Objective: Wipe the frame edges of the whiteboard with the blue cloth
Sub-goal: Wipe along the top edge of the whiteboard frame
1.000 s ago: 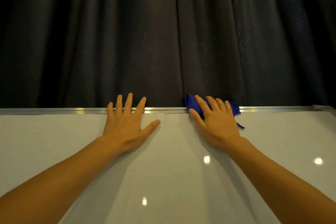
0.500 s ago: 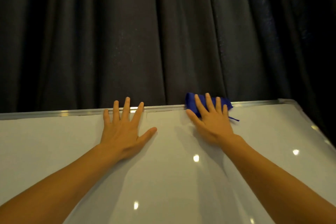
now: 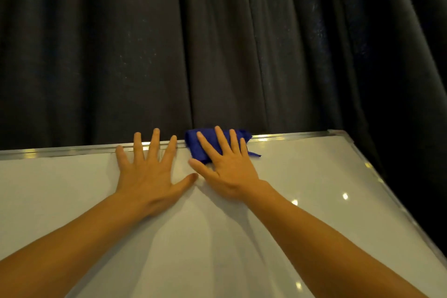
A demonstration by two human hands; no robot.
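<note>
I had both hands flat on the whiteboard (image 3: 217, 237), up at its far edge. R hand (image 3: 229, 172) was spread wide, palm down, pressing the blue cloth (image 3: 193, 145) onto the top frame rail (image 3: 72, 151); nothing pinched, fingers just pinning it. Cloth was bunched, draped over the rail, w/ a loose corner poking out to the right on the board face. L hand (image 3: 147, 174) lay just beside it on the left, also splayed wide and holding nothing, fingertips over the rail, thumb tip almost touching the R thumb. Dark curtain (image 3: 217, 43) hung behind the board.

Step in hand, as I judged it: wiping along the top rail. The stretch of rail from the cloth out to the far right corner (image 3: 338, 133) looked bare and shiny, but I couldn't tell clean from dusty at this res.

To do it well I figured: keep fingertip pressure on the rail itself, not the board face, so the cloth rides the metal lip. Fold the fabric over the far side of the rail so top and back edge get done in 1 pass. Tuck that loose tail in so it wouldn't drag. Keep the L hand bracing the board so it didn't rock, and keep it out of the cloth's path. Then the right-side rail (image 3: 387, 191), running near from the corner, would need the same treatment, w/ a slower pass at the corner joint.
</note>
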